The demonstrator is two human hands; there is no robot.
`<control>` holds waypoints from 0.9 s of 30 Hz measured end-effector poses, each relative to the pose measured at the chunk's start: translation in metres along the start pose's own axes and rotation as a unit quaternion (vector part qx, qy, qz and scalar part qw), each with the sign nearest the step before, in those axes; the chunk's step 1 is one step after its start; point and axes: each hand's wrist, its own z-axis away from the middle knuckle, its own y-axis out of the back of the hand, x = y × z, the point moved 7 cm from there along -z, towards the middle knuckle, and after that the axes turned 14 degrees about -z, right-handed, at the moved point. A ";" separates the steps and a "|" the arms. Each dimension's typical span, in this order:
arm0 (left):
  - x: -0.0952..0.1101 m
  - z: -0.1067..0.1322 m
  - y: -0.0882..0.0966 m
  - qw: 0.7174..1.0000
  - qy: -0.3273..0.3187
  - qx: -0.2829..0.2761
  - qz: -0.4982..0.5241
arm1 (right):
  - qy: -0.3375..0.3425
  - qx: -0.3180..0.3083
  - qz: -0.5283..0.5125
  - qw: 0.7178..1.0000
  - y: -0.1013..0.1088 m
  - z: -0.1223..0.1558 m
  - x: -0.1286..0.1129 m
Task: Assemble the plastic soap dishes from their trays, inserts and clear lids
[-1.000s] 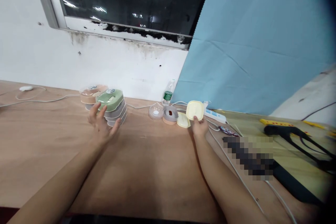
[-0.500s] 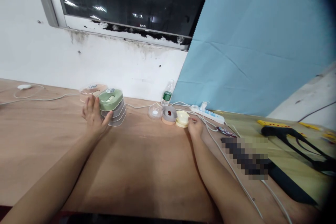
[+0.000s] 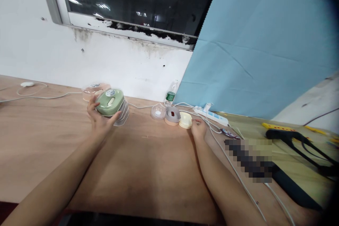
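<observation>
My left hand point(image 3: 99, 120) grips a green box point(image 3: 109, 102) with a round label, tilted up off a stack of grey and clear trays point(image 3: 124, 112). A pink box point(image 3: 94, 89) with a clear lid stands just behind it. My right hand point(image 3: 198, 129) rests on the wooden table point(image 3: 148, 162) with its fingers curled, touching or nearly touching a cream-yellow lidded box point(image 3: 185, 120). Left of that box sit a grey tray on a pink base point(image 3: 172, 116) and a clear lid point(image 3: 158, 113).
A plastic bottle point(image 3: 171, 94) stands by the wall. A white power strip point(image 3: 211, 115) and white cables point(image 3: 238, 176) run along the right. A blue sheet point(image 3: 265, 49) hangs behind. A black stand point(image 3: 296, 141) and a dark flat pad point(image 3: 293, 187) lie at the right.
My right hand set the cream lid down onto its box and now rests beside it. My left hand closed on the green box and tilted it up off the stack.
</observation>
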 end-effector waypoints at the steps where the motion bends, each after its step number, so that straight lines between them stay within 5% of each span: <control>1: 0.000 0.000 0.000 1.000 -0.003 0.005 0.003 | 0.002 0.001 -0.002 1.000 0.000 0.000 0.000; 8: 0.012 -0.006 0.011 0.997 -0.068 -0.008 -0.020 | 0.017 0.019 -0.021 0.999 0.001 0.000 0.000; 13: 0.035 0.007 0.016 0.991 -0.127 -0.016 0.027 | 0.083 0.042 -0.041 0.995 0.008 0.014 -0.029; 18: 0.078 0.044 -0.010 0.946 -0.213 -0.217 0.116 | 0.231 -0.080 -0.099 0.965 -0.008 0.056 -0.075; 22: 0.097 0.077 -0.033 0.877 -0.251 -0.384 0.144 | 0.353 -0.297 -0.130 0.878 -0.039 0.114 -0.113; 27: 0.086 0.085 -0.045 0.857 -0.208 -0.447 0.150 | 0.438 -0.523 -0.098 0.724 -0.063 0.186 -0.156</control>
